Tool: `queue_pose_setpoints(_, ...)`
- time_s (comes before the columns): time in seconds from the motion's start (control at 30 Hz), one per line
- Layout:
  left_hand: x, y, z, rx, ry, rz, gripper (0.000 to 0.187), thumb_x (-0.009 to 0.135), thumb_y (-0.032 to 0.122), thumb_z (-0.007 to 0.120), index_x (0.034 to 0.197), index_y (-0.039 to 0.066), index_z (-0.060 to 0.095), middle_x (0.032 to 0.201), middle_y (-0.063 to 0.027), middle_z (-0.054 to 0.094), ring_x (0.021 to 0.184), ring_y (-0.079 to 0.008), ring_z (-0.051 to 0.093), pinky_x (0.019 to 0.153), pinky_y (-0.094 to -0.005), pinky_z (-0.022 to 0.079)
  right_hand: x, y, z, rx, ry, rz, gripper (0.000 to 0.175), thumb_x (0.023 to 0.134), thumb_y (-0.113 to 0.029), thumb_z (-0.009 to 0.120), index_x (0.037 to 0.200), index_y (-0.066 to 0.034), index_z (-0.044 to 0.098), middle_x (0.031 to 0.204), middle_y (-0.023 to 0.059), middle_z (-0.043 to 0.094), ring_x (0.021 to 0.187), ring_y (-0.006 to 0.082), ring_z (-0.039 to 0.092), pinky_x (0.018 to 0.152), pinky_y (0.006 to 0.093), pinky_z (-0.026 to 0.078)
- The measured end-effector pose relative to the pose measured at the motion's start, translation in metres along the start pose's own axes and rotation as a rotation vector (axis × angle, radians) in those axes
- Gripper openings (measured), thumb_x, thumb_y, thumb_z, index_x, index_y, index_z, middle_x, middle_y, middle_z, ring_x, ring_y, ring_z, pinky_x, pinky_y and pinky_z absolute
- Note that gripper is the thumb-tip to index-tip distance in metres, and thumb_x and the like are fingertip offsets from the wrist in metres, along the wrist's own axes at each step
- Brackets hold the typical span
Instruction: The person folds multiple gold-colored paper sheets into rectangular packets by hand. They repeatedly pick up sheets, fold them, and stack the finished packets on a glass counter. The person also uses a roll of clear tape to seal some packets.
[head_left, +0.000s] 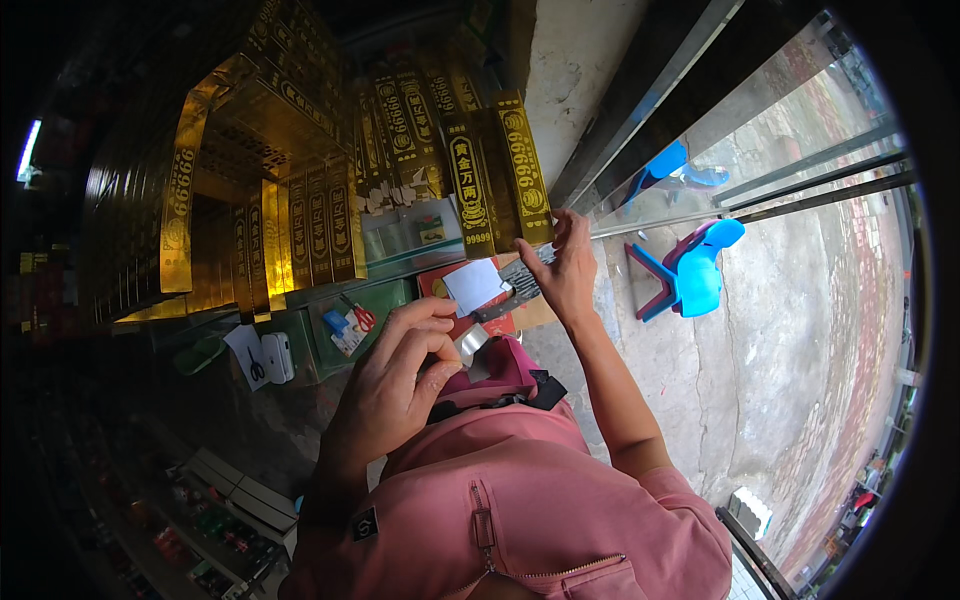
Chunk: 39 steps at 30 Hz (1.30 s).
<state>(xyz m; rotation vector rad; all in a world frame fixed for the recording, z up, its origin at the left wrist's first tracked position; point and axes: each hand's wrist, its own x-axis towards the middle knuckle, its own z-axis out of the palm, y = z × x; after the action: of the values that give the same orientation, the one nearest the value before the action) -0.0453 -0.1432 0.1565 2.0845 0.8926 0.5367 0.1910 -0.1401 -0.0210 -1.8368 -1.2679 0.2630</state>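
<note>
My right hand (568, 262) grips the lower right corner of a gold carton (517, 172), its thumb in front and its fingers along the side. Another narrow gold carton (470, 187) stands against it on the left. My left hand (405, 367) is raised before my waist with thumb and fingertips pinched together. A small shiny strip (472, 342), perhaps clear tape, shows at those fingertips. Below the cartons lie a white paper (474, 286) and what looks like a dark-handled knife (499, 306), both over a red box (495, 325).
Stacked gold cartons (300, 225) fill the left of a glass counter (416, 259). Red-handled scissors (364, 318) lie on it, with dark scissors (256, 367) and a white device (277, 357) further left. Blue plastic chair (697, 274) stands right, beside glass door panels (750, 150).
</note>
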Motion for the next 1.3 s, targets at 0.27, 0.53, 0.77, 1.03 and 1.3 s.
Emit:
queue_pose_setpoints(0.27, 0.0, -0.001, 0.0, -0.012, 0.005, 0.001, 0.017, 0.086, -0.002, 0.068, 0.097, 0.002, 0.056, 0.126, -0.0195, 0.056, 0.112, -0.0334, 0.062, 0.091, -0.0399, 0.052, -0.001, 0.003, 0.002, 0.008, 0.018, 0.009, 0.063, 0.077, -0.026, 0.084, 0.124, -0.003, 0.049, 0.093, 0.0088, 0.052, 0.076, 0.0215, 0.055, 0.065, 0.034, 0.049)
queue_pose_setpoints(0.53, -0.001, -0.001, 0.0, -0.009, 0.002, -0.001, 0.017, 0.086, -0.002, 0.068, 0.096, 0.002, 0.056, 0.126, -0.0197, 0.056, 0.112, -0.0343, 0.061, 0.091, -0.0401, 0.052, -0.001, 0.007, 0.003, 0.025, 0.044, -0.001, 0.062, 0.079, -0.027, 0.084, 0.124, -0.0029, 0.048, 0.092, 0.0086, 0.054, 0.073, 0.0203, 0.055, 0.063, 0.0322, 0.048)
queue_pose_setpoints(0.77, -0.001, 0.0, 0.001, -0.003, 0.003, 0.01, 0.017, 0.086, -0.002, 0.069, 0.097, 0.002, 0.056, 0.126, -0.0193, 0.056, 0.112, -0.0341, 0.061, 0.091, -0.0392, 0.052, -0.003, 0.013, 0.003, 0.143, 0.014, 0.152, 0.057, 0.081, -0.024, 0.082, 0.122, -0.0015, 0.049, 0.092, 0.0084, 0.057, 0.071, 0.0167, 0.055, 0.061, 0.0296, 0.048)
queue_pose_setpoints(1.03, -0.001, 0.002, 0.001, 0.006, -0.004, 0.019, 0.017, 0.086, -0.002, 0.068, 0.097, 0.002, 0.056, 0.126, -0.0189, 0.056, 0.113, -0.0341, 0.061, 0.09, -0.0393, 0.052, -0.005, 0.018, 0.005, 0.201, 0.009, 0.192, 0.054, 0.081, -0.021, 0.081, 0.12, -0.0005, 0.049, 0.094, 0.0096, 0.058, 0.07, 0.017, 0.055, 0.061, 0.0306, 0.048)
queue_pose_setpoints(1.3, -0.003, 0.003, 0.002, 0.002, -0.008, 0.007, 0.016, 0.086, -0.002, 0.068, 0.097, 0.002, 0.056, 0.126, -0.0189, 0.056, 0.113, -0.0341, 0.061, 0.09, -0.0397, 0.052, -0.003, 0.014, 0.003, 0.158, 0.023, 0.146, 0.055, 0.08, -0.021, 0.083, 0.12, -0.0004, 0.05, 0.092, 0.0087, 0.057, 0.07, 0.0158, 0.055, 0.059, 0.0295, 0.048)
